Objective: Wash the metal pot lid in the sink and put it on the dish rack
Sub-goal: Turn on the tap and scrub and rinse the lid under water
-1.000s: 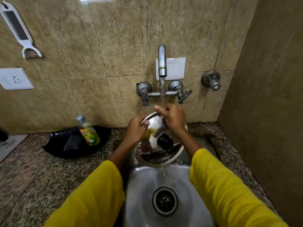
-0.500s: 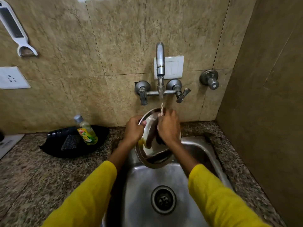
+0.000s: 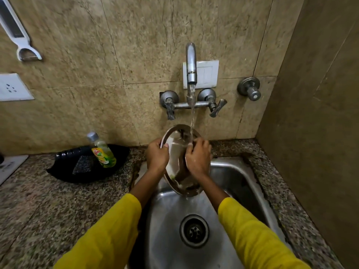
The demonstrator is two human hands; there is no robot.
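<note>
The round metal pot lid stands almost upright over the steel sink, under the running tap. My left hand grips its left rim, thumb on the shiny face. My right hand lies over the lid's right side and covers the black knob; the water stream falls onto its fingers and the lid. Water drips from the lid's lower edge into the basin above the drain. No dish rack is in view.
A dish soap bottle lies on a black tray on the granite counter to the left. Tap handles and a separate valve stick out of the tiled wall. A brown side wall closes the right.
The lid has tipped from lying tilted to nearly upright and risen toward the stream. My right hand slid over the knob onto the lid's right side.
</note>
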